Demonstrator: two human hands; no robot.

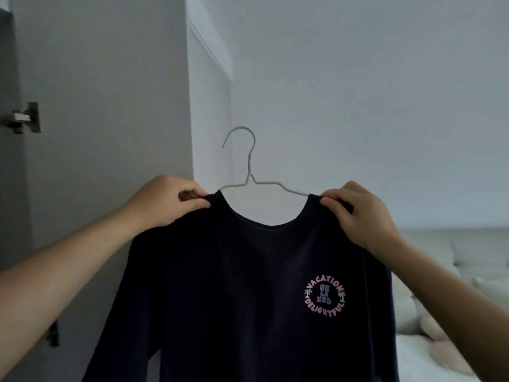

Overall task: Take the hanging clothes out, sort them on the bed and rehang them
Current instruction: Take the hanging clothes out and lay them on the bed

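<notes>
One dark navy T-shirt (237, 285) hangs on one pale wire hanger (249, 172), held up at chest height in front of a plain wall (371, 106) by a person's two bare hands. The left hand (168, 202) pinches the shirt's left shoulder seam, its grip clamped on the cloth with thumb and curled fingers; the right hand (358, 216) does the same at the right shoulder, fingers folded over the fabric. The hanger's hook rises free between the two hands, touching nothing, with open air above it and to either side. The hanger's two sloping arms run down into the neckline, where they vanish under the cloth. One round printed emblem (325, 297), with pink lettering reading "VACATION" and "DELIGHTFUL" around blue letters, sits on the shirt's chest toward the right. At the left stands a grey wardrobe door (96, 106), opened, with one metal hinge (23, 118) showing near its edge and a second dark fitting (53, 333) lower down, partly hidden by the left forearm. At the lower right lies the bed (446, 271), pale, with several cushions heaped on it, near the shirt's right edge.
</notes>
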